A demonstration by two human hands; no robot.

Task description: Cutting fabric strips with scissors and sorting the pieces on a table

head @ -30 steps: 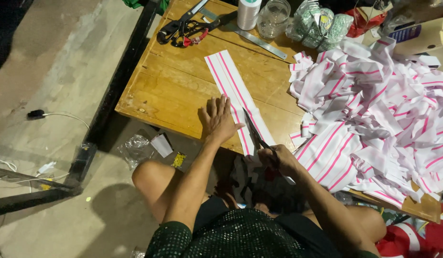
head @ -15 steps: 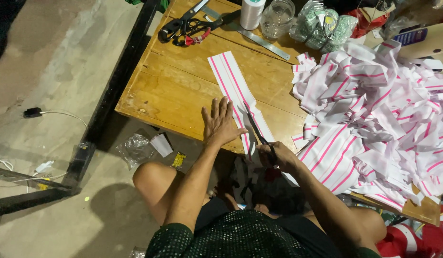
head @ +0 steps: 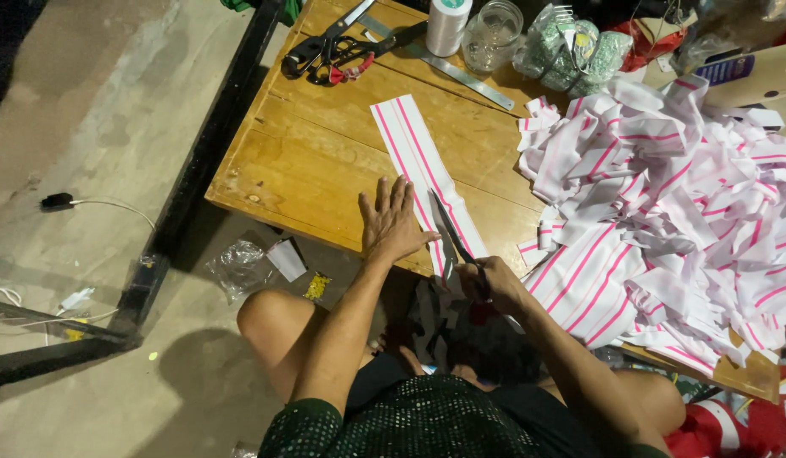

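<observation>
Broadly, a low wooden table (head: 308, 161) carries everything, and the person sits at its near edge with bare knees tucked under it. To the right of both hands lies a big loose heap of white cloth strips with pink stripes (head: 673, 212), piled up and spilling toward the table's edge, seemingly set aside from the cutting spot. One long strip of the same striped cloth (head: 414, 153) runs flat from beyond the hands down to the table's near edge, laid out straight so that it can be cut lengthwise.

The left hand (head: 391, 222) lies flat with fingers spread, palm down on the wood and its thumb side touching the strip's left edge; by the look of it, it pins the cloth so it does not slide. The right hand (head: 493, 282), just beside it at the near edge, is closed around the handles of a pair of scissors (head: 452, 236), whose blades point away from the person along the strip.

Well beyond the hands, at the far side, lie dark shears (head: 329, 49), a metal ruler (head: 448, 66), a spool of thread (head: 448, 24) and a glass jar (head: 492, 36).
</observation>
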